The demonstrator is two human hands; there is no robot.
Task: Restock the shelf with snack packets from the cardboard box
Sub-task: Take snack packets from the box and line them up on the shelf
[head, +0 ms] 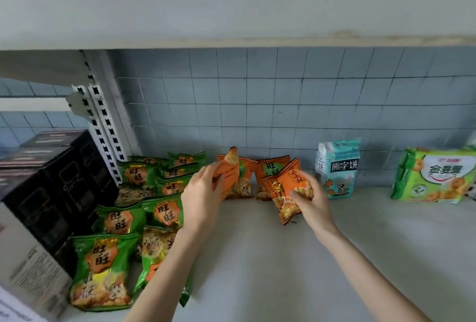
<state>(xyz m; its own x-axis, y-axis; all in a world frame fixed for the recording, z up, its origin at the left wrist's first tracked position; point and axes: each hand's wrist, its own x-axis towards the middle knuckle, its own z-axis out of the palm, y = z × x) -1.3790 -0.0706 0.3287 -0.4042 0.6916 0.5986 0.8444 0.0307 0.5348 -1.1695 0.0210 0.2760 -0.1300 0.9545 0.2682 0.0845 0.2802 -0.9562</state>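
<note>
Black boxes (55, 182) left; tiled wall (283, 100) behind.

The left hand (203, 192) is gripping an orange packet (230, 164) by its side, left of the blue bag (337, 169), with the packet's top leaning toward the tiled wall (257, 102). The right hand (311, 200) is holding a second orange packet (280, 187), just left of the blue bag and tilted, its lower end near the shelf (257, 270). More orange packets (270, 167) are standing between the two held ones, left of the blue bag. Green packets (144, 205) are lying in a loose pile far left of the blue bag, and black boxes (56, 180) are sitting beyond them. A green pack (435, 177) is leaning well right of the blue bag.
</note>
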